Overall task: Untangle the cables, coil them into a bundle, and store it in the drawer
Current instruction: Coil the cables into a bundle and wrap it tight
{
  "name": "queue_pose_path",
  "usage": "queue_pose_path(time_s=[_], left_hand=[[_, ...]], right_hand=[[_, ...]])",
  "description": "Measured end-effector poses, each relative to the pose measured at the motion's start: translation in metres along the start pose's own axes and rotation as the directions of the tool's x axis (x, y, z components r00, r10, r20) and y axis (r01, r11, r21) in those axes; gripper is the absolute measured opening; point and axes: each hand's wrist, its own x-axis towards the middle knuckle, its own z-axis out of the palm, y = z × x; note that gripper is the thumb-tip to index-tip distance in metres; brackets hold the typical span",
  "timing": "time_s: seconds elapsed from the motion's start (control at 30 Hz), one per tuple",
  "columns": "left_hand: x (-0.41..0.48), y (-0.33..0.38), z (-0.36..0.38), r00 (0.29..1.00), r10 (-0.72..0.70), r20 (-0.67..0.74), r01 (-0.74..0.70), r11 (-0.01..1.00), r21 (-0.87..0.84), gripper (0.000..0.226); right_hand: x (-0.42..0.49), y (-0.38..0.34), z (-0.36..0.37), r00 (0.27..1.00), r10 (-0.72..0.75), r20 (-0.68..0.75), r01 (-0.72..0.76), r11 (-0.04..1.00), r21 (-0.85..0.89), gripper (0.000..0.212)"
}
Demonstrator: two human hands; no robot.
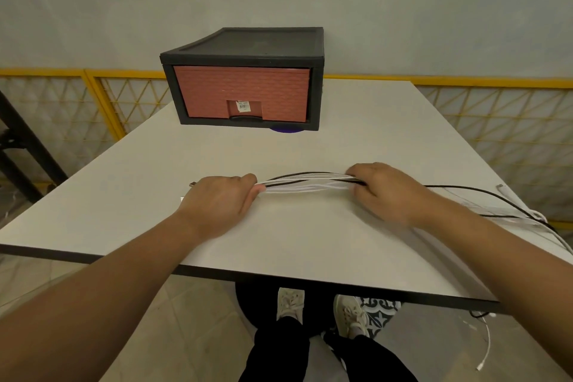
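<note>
Several white and black cables (307,184) run side by side just above the white table (294,245), stretched between my two hands. My left hand (221,200) grips their left end, with connector tips poking out past its knuckles. My right hand (383,191) grips the strands further right. Beyond it the loose cable tails (508,208) trail over the table's right edge and hang down toward the floor. The drawer unit (245,80), a black frame with a red-brown drawer front, stands shut at the table's far side.
A purple disc (286,130) peeks out from under the drawer unit. Yellow mesh fencing (483,121) runs behind the table. My legs and pale shoes (319,310) are below the near table edge, beside a dangling white cable end (486,347).
</note>
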Motion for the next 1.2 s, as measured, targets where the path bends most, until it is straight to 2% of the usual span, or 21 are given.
queue_pose_path(time_s=[0.13, 0.27, 0.43, 0.57, 0.8, 0.97, 1.2], left_hand=[[0.0, 0.002, -0.001, 1.0, -0.006, 0.028, 0.007, 0.999, -0.034, 0.052], [0.0, 0.001, 0.0, 1.0, 0.001, 0.027, -0.001, 1.0, -0.002, 0.061], [0.002, 0.004, -0.003, 0.997, -0.015, 0.074, 0.015, 1.0, 0.008, 0.054], [0.001, 0.001, -0.001, 0.998, -0.005, 0.062, 0.003, 1.0, 0.027, 0.064], [0.003, 0.005, -0.005, 0.996, -0.044, 0.083, 0.044, 0.999, 0.001, 0.042], [0.0, 0.0, 0.0, 0.998, 0.005, 0.055, -0.006, 1.0, 0.015, 0.066], [0.003, 0.0, -0.001, 0.997, 0.003, 0.079, -0.001, 1.0, -0.02, 0.068]], right_hand=[[0.024, -0.044, 0.011, 0.994, -0.108, 0.021, 0.106, 0.99, 0.088, 0.032], [0.044, -0.059, 0.01, 0.983, -0.183, 0.009, 0.181, 0.98, 0.084, 0.022], [0.048, -0.062, 0.003, 0.981, -0.176, 0.077, 0.181, 0.982, -0.06, 0.022], [0.048, -0.061, -0.003, 0.979, -0.157, 0.131, 0.156, 0.988, 0.018, 0.021], [0.043, -0.05, -0.01, 0.978, -0.133, 0.16, 0.135, 0.991, -0.001, 0.02], [0.042, -0.05, -0.01, 0.979, -0.14, 0.147, 0.146, 0.989, -0.027, 0.017], [0.029, -0.045, -0.003, 0.972, -0.213, 0.1, 0.222, 0.971, -0.092, 0.011]])
